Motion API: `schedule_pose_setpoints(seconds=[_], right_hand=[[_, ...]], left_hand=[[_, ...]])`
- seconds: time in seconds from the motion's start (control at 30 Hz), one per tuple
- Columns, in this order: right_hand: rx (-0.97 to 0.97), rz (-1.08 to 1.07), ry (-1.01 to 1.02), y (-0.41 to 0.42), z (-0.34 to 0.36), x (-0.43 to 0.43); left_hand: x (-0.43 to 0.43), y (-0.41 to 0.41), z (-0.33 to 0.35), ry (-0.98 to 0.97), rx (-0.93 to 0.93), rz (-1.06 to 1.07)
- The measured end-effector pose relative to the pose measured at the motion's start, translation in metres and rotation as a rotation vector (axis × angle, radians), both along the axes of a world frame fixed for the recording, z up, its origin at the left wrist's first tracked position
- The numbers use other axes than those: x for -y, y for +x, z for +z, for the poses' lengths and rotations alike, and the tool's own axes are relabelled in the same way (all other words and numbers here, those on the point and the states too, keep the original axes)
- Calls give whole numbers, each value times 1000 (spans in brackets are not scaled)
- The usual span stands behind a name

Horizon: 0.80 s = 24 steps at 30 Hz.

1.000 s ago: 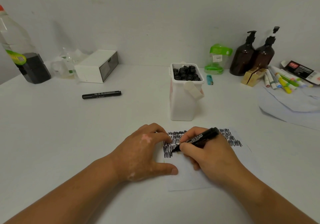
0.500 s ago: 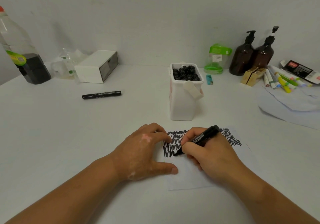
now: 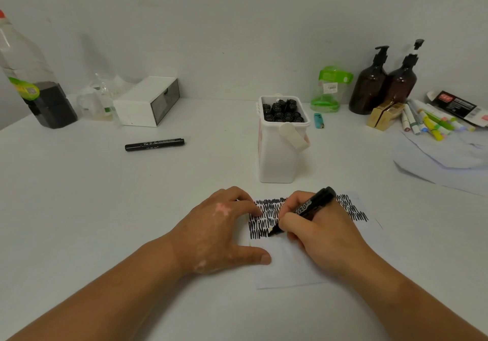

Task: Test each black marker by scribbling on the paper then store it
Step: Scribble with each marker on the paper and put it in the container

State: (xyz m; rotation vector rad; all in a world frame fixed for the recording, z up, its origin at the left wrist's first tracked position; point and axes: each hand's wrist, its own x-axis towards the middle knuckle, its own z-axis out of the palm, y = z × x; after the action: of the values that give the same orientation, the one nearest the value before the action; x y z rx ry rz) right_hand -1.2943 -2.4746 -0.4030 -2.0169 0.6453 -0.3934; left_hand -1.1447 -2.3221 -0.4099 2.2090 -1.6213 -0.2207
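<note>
Lower centre, right hand (image 3: 326, 237) pinching one black marker (image 3: 310, 205) on scribbled white paper (image 3: 290, 270), left hand (image 3: 219, 232) spread flat, second black marker (image 3: 154, 144) upper left.

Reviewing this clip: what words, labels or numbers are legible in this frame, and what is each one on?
"120", roughly: white print on the black marker held in the right hand; the leading character is unclear.
White print on the lying marker: too small to read.
Print on the bottle label: blurred.
Print on the green container sticker: blurred.
Print on the black-and-red packet: blurred.
</note>
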Motion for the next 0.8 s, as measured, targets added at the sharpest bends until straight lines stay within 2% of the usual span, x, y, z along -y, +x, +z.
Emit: schedule_pose_setpoints(seconds=[0.07, 0.13, 0.2, 0.27, 0.3, 0.43, 0.53, 0.63, 0.73, 0.8], right_hand=[[57, -24, 61, 0, 1, 1], [164, -72, 236, 0, 4, 4], [266, -110, 390, -2, 7, 8], [313, -141, 467, -3, 9, 12], [326, -151, 483, -3, 10, 13], [370, -136, 486, -4, 11, 17], [409, -120, 470, -5, 11, 20], [459, -78, 526, -5, 11, 22], [516, -45, 690, -7, 16, 21], [541, -49, 711, -7, 17, 21]], left_hand=[[-1, 0, 1, -4, -1, -4], [-2, 1, 3, -39, -49, 7], [-3, 2, 5, -89, -182, 54], [-3, 4, 8, -143, -393, 112], [-4, 5, 9, -183, -469, 127], [-2, 6, 8, -289, -520, 151], [1, 6, 6, -387, -653, 192], [2, 9, 7, -411, -768, 252], [2, 11, 8, -412, -768, 253], [2, 10, 9, -427, -746, 219]])
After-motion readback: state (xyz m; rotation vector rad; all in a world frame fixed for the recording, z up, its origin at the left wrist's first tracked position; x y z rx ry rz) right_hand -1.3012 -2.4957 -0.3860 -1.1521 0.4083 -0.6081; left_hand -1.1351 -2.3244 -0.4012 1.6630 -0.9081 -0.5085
